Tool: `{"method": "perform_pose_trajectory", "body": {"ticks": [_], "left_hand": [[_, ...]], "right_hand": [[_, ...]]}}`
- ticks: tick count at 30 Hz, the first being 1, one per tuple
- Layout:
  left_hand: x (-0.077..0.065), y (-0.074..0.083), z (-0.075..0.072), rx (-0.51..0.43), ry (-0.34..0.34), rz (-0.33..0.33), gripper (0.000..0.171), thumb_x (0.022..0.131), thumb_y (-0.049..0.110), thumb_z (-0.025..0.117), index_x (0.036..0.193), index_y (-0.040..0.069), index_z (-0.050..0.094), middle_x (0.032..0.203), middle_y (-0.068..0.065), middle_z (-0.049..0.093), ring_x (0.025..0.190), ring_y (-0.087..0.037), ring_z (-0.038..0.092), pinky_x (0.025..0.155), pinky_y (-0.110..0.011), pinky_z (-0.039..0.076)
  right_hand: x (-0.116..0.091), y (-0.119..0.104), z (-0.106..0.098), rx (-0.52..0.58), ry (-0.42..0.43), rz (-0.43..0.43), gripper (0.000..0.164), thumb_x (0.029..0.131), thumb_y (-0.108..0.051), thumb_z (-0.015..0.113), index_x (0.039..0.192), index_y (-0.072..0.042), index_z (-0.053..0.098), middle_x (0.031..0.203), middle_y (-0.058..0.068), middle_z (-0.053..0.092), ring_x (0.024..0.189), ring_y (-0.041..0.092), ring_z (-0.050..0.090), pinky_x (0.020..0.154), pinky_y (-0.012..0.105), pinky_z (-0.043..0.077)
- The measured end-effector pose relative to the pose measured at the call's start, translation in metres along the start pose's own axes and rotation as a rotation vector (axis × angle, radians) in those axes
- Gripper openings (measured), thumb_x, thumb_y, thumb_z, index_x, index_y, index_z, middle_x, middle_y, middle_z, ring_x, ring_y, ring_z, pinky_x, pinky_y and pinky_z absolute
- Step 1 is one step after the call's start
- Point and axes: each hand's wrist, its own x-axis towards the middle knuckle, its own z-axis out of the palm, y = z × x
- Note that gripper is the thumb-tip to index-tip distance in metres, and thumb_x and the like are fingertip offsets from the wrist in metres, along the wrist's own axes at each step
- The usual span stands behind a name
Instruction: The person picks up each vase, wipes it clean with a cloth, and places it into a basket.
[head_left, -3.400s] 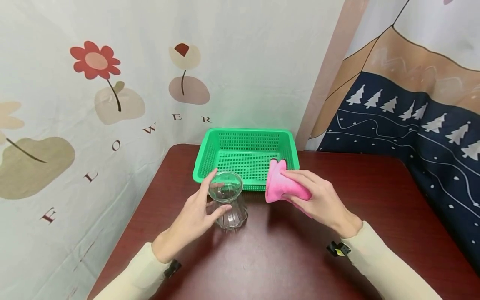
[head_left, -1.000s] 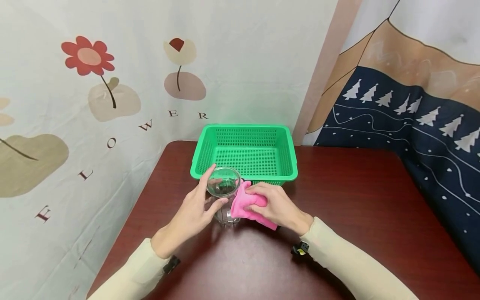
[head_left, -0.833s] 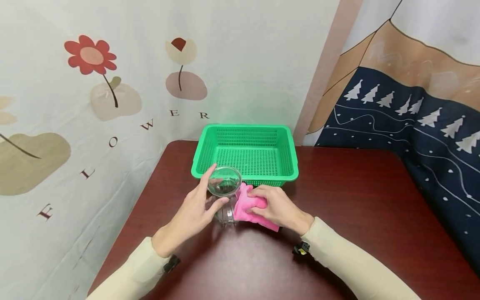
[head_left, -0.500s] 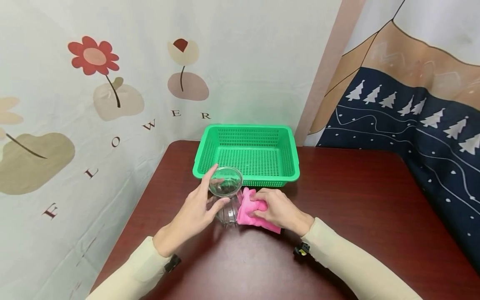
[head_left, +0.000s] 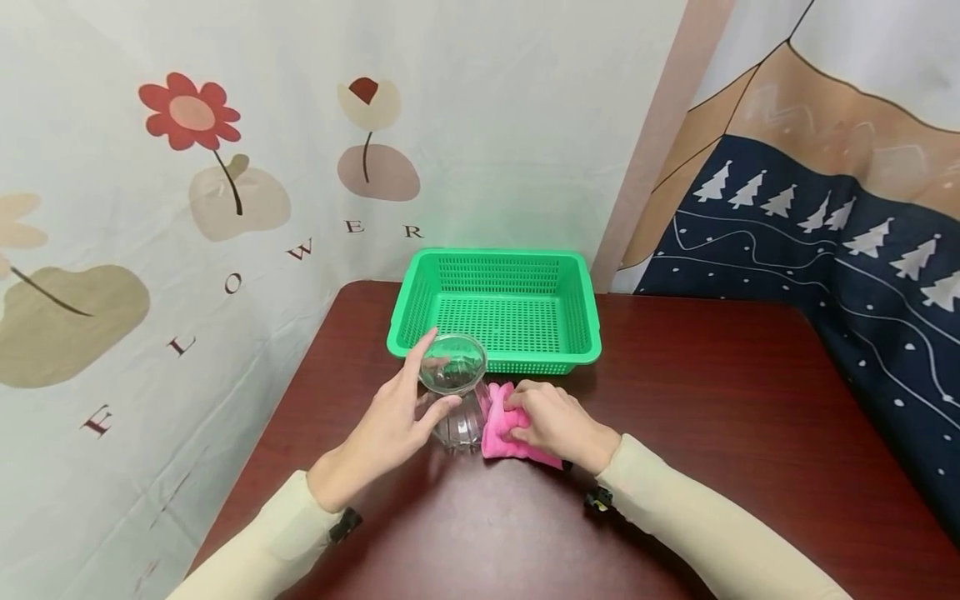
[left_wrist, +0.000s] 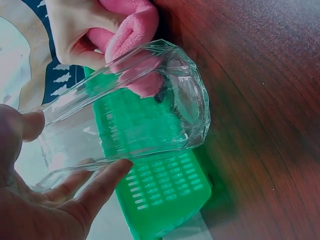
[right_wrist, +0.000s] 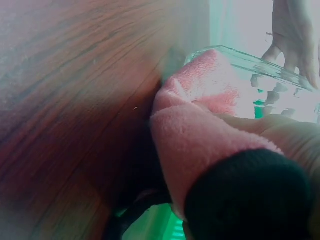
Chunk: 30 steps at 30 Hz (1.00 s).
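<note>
A clear glass vase [head_left: 461, 425] with a flared rim stands on the table. My left hand [head_left: 390, 423] grips it near the neck, thumb on the near side and fingers round the far side. A pink cloth [head_left: 502, 435] is bunched in my right hand [head_left: 562, 425], pinched between thumb and fingers. That cloth touches the right side of the vase low down, close to its base. Through the glass [left_wrist: 192, 100] in the left wrist view, part of the cloth [left_wrist: 135, 37] shows behind. In the right wrist view, the folded cloth [right_wrist: 200, 130] hides most of my right fingers.
Behind the vase, a green plastic basket [head_left: 495, 321] with slotted walls sits at the back of the dark red table [head_left: 720, 400]. A printed curtain [head_left: 510, 125] hangs behind the table, and a navy one with trees [head_left: 795, 225] at the right.
From the right, my right hand has brought the cloth against the vase. Over the last second it has slid down the vase's side toward the base. My left hand keeps its hold.
</note>
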Motion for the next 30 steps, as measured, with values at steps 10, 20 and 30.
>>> {"method": "perform_pose_trajectory", "body": {"ticks": [10,20,30], "left_hand": [[0.0002,-0.0014,0.0002,-0.004,-0.006,0.006,0.105,0.108,0.018,0.086,0.187,0.02,0.017,0.161,-0.018,0.069,0.136,-0.036,0.079,0.106,-0.056,0.069],[0.0003,-0.0008,-0.0033,0.019,0.001,0.023,0.108,0.106,0.018,0.088,0.187,0.017,0.016,0.159,-0.021,0.071,0.128,-0.036,0.08,0.097,-0.055,0.073],[0.0029,-0.0011,-0.0044,0.038,-0.015,0.026,0.108,0.106,0.02,0.089,0.186,0.019,0.018,0.157,-0.021,0.071,0.112,-0.026,0.077,0.085,-0.044,0.072]], "right_hand": [[0.0013,-0.0022,0.0007,-0.024,-0.039,0.039,0.03,0.092,-0.027,0.103,0.114,-0.013,0.089,0.102,0.0,0.072,0.08,0.013,0.062,0.061,0.028,0.055],[0.0013,-0.0014,0.0031,-0.03,-0.031,0.021,0.03,0.093,-0.029,0.103,0.114,-0.014,0.087,0.101,-0.002,0.069,0.08,0.012,0.061,0.061,0.027,0.055],[-0.0028,0.0006,0.0033,-0.052,0.014,-0.024,0.031,0.093,-0.026,0.102,0.116,-0.013,0.087,0.105,-0.001,0.075,0.083,0.014,0.069,0.066,0.03,0.063]]}}
